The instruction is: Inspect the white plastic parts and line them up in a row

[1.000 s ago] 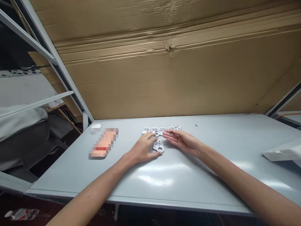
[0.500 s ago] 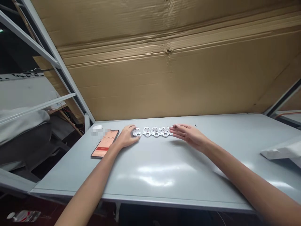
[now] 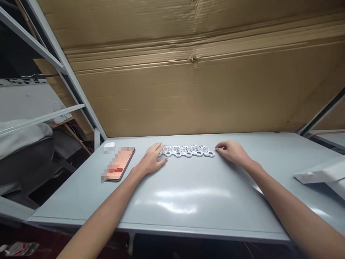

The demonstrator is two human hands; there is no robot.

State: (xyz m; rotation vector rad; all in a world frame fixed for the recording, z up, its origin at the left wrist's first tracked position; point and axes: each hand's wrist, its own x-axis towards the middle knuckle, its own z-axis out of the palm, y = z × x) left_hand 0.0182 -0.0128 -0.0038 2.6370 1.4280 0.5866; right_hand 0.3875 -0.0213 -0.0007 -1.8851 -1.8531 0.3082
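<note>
Several white plastic plug-shaped pieces (image 3: 186, 151), with prongs at the top and a ring at the bottom, lie side by side in a row on the grey table (image 3: 188, 187). At the row's left end is my left hand (image 3: 151, 160), its thumb and fingers apart around the leftmost piece (image 3: 160, 153), which they partly hide. Just beyond the tilted right-end piece (image 3: 207, 151) is my right hand (image 3: 232, 153). Its thumb and fingertips are pinched together low over the table; anything between them is too small to make out.
A phone (image 3: 122, 164) lies left of my left hand, with a small white object (image 3: 109, 145) behind it. Cardboard (image 3: 188, 97) stands along the back edge. A white item (image 3: 320, 174) lies at the right, and a metal frame (image 3: 78, 88) rises at the left.
My right hand has moved right, off the row's end, and its fingers have closed into a pinch. My left hand has shifted slightly right, and the leftmost piece now sits closer to its neighbour.
</note>
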